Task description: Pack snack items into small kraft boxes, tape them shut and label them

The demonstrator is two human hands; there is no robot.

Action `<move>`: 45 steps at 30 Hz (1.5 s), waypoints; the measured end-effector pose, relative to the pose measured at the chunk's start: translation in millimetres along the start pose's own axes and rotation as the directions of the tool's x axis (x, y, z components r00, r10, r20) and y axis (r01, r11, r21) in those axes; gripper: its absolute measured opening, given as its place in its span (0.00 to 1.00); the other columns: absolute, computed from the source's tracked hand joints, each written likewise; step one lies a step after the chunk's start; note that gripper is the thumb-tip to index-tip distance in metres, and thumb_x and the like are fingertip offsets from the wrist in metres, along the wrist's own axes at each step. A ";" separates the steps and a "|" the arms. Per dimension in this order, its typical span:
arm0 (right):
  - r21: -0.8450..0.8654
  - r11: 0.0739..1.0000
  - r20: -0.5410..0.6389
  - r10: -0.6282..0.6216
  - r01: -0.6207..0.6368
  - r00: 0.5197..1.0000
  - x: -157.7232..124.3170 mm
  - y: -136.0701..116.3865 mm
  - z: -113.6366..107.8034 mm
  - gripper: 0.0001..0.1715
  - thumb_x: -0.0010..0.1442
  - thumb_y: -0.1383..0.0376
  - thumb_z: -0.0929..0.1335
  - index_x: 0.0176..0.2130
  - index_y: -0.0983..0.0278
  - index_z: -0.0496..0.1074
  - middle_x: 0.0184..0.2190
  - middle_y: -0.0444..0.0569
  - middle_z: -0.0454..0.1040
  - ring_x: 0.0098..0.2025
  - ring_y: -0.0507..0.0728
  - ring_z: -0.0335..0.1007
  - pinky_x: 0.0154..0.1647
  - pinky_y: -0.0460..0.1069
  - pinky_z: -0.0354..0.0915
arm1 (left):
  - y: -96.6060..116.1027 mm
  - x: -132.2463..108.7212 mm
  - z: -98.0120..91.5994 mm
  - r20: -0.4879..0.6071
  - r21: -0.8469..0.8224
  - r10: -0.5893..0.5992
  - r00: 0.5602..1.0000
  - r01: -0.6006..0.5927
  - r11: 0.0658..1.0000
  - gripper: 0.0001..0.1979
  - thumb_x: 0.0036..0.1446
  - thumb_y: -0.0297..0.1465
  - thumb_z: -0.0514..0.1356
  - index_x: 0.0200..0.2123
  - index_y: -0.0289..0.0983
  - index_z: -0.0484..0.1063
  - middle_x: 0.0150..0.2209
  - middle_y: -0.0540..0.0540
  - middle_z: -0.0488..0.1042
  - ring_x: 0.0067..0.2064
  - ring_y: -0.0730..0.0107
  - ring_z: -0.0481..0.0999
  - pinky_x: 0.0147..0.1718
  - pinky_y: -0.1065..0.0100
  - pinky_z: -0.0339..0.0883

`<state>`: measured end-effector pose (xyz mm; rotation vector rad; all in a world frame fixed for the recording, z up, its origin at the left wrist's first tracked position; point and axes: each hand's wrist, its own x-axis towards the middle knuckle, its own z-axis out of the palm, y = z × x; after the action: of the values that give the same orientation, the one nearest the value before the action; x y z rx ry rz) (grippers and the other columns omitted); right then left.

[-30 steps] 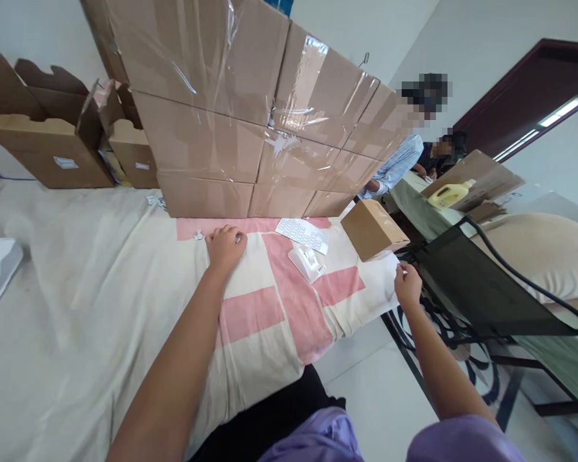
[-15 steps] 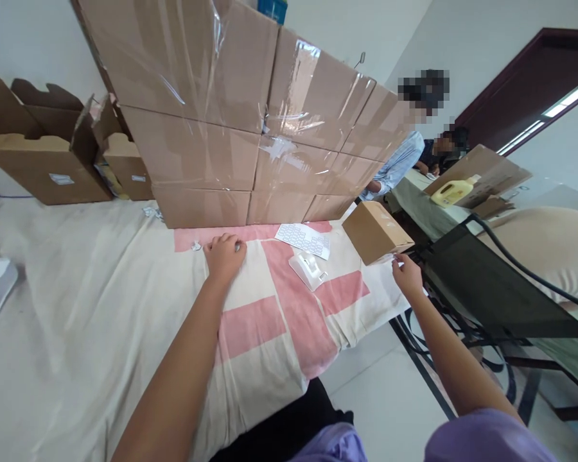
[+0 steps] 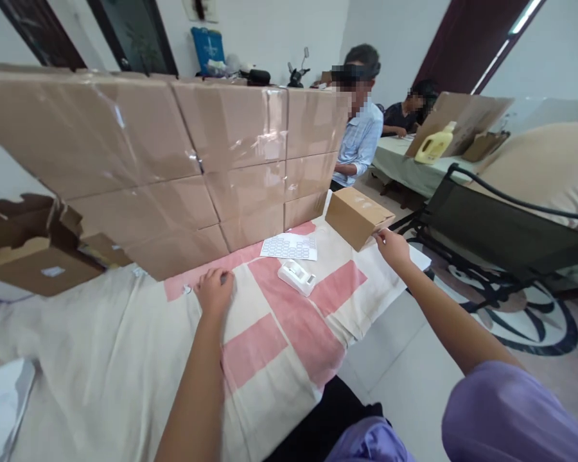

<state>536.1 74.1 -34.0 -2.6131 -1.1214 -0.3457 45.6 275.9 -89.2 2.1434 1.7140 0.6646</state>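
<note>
My left hand (image 3: 214, 290) rests on the cloth-covered table (image 3: 289, 337), its fingers curled and drawn together. Whatever lies under those fingers is hidden. On the right, my right hand (image 3: 392, 249) pinches the near lower corner of a small brown cardboard box (image 3: 359, 215). The box lies at the table's right end. Between my hands sits a white tape dispenser (image 3: 297, 277). Just behind it lies a white sheet of printed labels (image 3: 289, 246). A small scrap (image 3: 187, 289) is beside my left hand.
A taped cardboard partition (image 3: 212, 167) stands along the table's back. Open cardboard boxes (image 3: 43, 256) are at the left, with a white packet (image 3: 4, 398) nearer. Beyond the partition sits a person in a light blue shirt (image 3: 361, 138). A dark chair (image 3: 505, 237) stands at the right.
My view has tilted up and turned, showing more of the room behind the partition. Both hands keep nearly the same places at the cloth and the box.
</note>
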 end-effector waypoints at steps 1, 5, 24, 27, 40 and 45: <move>0.005 1.000 0.006 0.005 -0.005 1.000 0.4 -0.4 -0.3 0.18 0.66 0.60 0.62 0.45 0.64 0.78 0.40 0.58 0.81 0.39 0.63 0.74 0.35 0.52 0.60 | -0.3 0.0 -0.3 0.003 0.006 0.007 1.000 -0.007 1.000 0.13 0.63 0.39 0.52 0.39 0.43 0.74 0.52 0.42 0.77 0.57 0.48 0.70 0.56 0.47 0.57; 0.025 0.999 0.034 0.020 -0.021 0.999 2.8 1.1 -2.8 0.18 0.68 0.59 0.62 0.45 0.63 0.78 0.40 0.57 0.81 0.40 0.62 0.74 0.35 0.51 0.60 | -2.6 0.8 0.2 0.008 0.020 0.030 1.000 -0.030 0.999 0.12 0.64 0.39 0.51 0.38 0.44 0.74 0.50 0.44 0.78 0.57 0.50 0.71 0.57 0.50 0.59; 0.149 0.987 0.162 0.035 -0.059 0.986 -11.5 3.2 3.7 0.20 0.70 0.53 0.62 0.48 0.63 0.74 0.43 0.56 0.80 0.44 0.62 0.76 0.37 0.50 0.61 | -15.6 12.4 8.2 -0.051 -0.006 0.027 0.998 -0.028 1.000 0.12 0.60 0.39 0.52 0.36 0.44 0.74 0.46 0.46 0.80 0.50 0.54 0.77 0.53 0.57 0.68; 0.142 0.989 0.212 0.008 -0.039 0.977 -36.5 -3.9 22.0 0.18 0.71 0.57 0.61 0.45 0.64 0.75 0.44 0.56 0.80 0.45 0.61 0.76 0.38 0.49 0.61 | -14.6 13.6 8.9 -0.062 -0.010 0.020 0.998 -0.021 1.000 0.12 0.59 0.39 0.53 0.36 0.42 0.75 0.46 0.45 0.80 0.50 0.54 0.77 0.53 0.56 0.68; -0.170 0.975 0.293 -0.090 0.145 0.952 -78.6 -45.2 0.0 0.24 0.71 0.68 0.55 0.49 0.75 0.76 0.52 0.70 0.74 0.58 0.70 0.68 0.52 0.58 0.64 | -2.1 6.5 9.9 -0.064 -0.094 -0.017 0.998 0.010 0.996 0.15 0.66 0.41 0.60 0.45 0.35 0.75 0.49 0.43 0.76 0.52 0.60 0.75 0.55 0.50 0.69; -0.221 0.964 0.419 -0.044 0.149 0.907 -73.3 -70.5 -24.8 0.15 0.71 0.66 0.64 0.51 0.72 0.73 0.52 0.61 0.74 0.54 0.64 0.72 0.52 0.59 0.70 | -2.5 8.0 -3.5 0.104 -0.079 0.027 0.994 -0.019 0.997 0.17 0.66 0.40 0.61 0.53 0.36 0.72 0.56 0.40 0.73 0.56 0.57 0.74 0.56 0.48 0.70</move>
<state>432.5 63.3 -23.5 -2.9464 -1.4258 0.0605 43.0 284.1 -86.3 2.1084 1.5857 0.6039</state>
